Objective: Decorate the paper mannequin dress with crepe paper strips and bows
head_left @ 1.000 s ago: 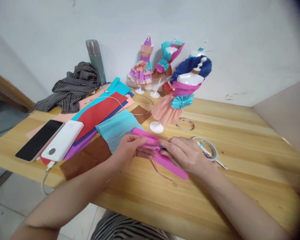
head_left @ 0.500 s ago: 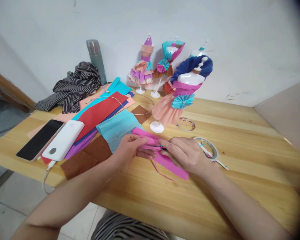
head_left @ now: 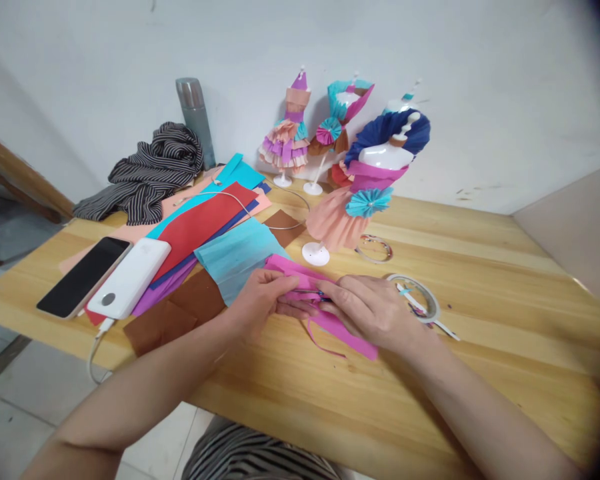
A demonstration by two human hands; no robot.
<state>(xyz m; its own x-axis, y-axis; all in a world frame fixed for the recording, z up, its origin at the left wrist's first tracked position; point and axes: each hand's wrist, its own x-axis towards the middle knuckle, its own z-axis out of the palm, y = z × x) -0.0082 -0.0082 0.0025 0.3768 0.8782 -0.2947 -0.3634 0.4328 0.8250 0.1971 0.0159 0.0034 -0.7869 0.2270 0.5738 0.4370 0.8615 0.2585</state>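
Observation:
A folded strip of pink crepe paper [head_left: 347, 337] lies on the wooden table [head_left: 480, 280] in front of me. My left hand [head_left: 260, 303] pinches its left end with curled fingers. My right hand [head_left: 367, 307] presses and grips the strip just to the right, fingers closed, with a small dark tool barely showing between the hands. A thin pink sliver [head_left: 320, 343] hangs off the strip toward me.
A tape roll [head_left: 420, 293] lies right of my right hand. Three paper-dressed mannequins [head_left: 360, 193] stand behind. Coloured paper sheets [head_left: 205, 223], a white power bank [head_left: 130, 277], a phone [head_left: 83, 275], a striped cloth [head_left: 150, 170] and a grey flask [head_left: 195, 120] fill the left.
Both hands stay on the pink strip with only slight finger shifts. The view has drifted a little, nothing else has moved.

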